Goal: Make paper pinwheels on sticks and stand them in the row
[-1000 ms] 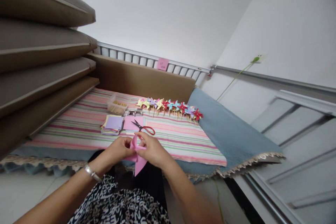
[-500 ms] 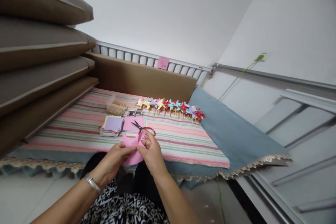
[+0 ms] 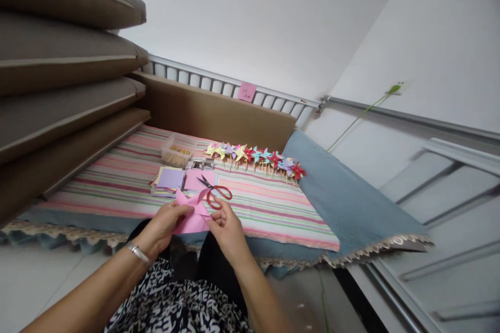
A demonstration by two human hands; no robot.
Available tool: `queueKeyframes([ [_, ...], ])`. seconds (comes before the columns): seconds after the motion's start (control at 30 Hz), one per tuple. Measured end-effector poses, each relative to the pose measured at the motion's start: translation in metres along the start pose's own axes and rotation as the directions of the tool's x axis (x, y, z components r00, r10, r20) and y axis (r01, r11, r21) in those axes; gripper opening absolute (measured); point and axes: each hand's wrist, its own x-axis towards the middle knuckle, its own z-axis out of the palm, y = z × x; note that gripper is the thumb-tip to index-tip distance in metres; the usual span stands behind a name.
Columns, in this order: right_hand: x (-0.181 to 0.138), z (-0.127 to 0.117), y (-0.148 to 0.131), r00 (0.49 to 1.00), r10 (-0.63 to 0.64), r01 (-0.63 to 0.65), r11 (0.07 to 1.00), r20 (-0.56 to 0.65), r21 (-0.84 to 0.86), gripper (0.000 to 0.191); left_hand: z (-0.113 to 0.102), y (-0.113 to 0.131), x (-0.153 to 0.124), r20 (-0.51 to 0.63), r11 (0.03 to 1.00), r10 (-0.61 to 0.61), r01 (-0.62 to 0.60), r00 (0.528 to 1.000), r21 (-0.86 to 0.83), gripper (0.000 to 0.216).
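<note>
Both my hands hold a pink paper square (image 3: 190,212) with cut, folded corners, just above the near edge of the striped cloth (image 3: 269,208). My left hand (image 3: 166,223) pinches its left side, a silver bracelet on that wrist. My right hand (image 3: 224,226) pinches its right corner. Red-handled scissors (image 3: 216,192) lie open on the cloth right behind the paper. A stack of coloured paper squares (image 3: 170,181) sits to the left of the scissors.
A row of finished paper pinwheels (image 3: 258,157) lines the back of the cloth. A clear box of sticks (image 3: 176,151) stands at the back left. Brown cushions (image 3: 66,88) are stacked at left; a cardboard panel (image 3: 219,114) stands behind.
The pink paper has been turned and spread flatter between my hands, and both hands have shifted slightly left and up toward the cloth's edge.
</note>
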Motion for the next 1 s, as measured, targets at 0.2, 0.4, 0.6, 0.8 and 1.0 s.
queueKeyframes([
  [0.2,-0.031,-0.012,-0.006,0.868,-0.49,0.457,0.728,0.078,-0.51,0.048,-0.005,0.005,0.005,0.029,0.999,-0.044,0.044,0.999,-0.001,0.012],
  [0.4,-0.03,0.0,-0.001,0.809,-0.571,0.498,0.537,0.141,-0.681,0.042,-0.002,0.003,0.005,0.042,0.998,-0.052,0.051,0.998,0.034,0.016],
  [0.6,-0.024,-0.001,-0.003,0.774,-0.622,0.527,0.529,0.118,-0.665,0.023,-0.001,0.002,0.007,0.0,0.996,-0.019,0.019,1.0,0.082,0.017],
  [0.8,-0.026,-0.002,-0.016,0.808,-0.579,0.508,0.593,0.109,-0.625,0.014,0.002,-0.003,0.005,-0.026,0.989,-0.004,0.008,1.0,0.149,0.016],
  [1.0,-0.016,-0.001,-0.024,0.877,-0.476,0.423,0.702,0.064,-0.574,0.009,0.006,-0.006,0.003,0.022,0.981,0.0,-0.005,1.0,0.195,0.017],
])
